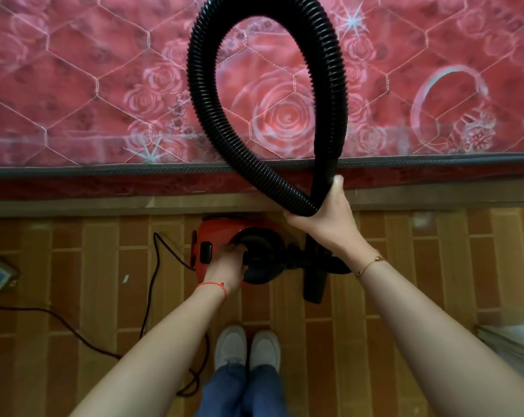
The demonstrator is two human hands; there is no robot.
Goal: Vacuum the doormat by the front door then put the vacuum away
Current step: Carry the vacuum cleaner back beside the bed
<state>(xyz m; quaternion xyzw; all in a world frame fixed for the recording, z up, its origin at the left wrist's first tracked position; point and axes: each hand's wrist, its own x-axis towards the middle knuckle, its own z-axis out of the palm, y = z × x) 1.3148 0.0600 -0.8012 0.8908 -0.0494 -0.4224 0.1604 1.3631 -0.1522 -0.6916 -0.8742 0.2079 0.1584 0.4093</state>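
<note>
While the vacuum is sitting on the brown tiled floor just beside the mattress edge, the left hand is resting on its top, fingers curled at the black round housing; the exact grip is hidden. Body red-orange, black rocker switch. The right hand is gripping the black ribbed hose, fingers clamped around both ends of a raised loop. A black cord is trailing left across the floor. White shoes are standing just below.

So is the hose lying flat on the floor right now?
No, the right hand holds the hose bunched, its loop raised in front of the mattress.
</note>
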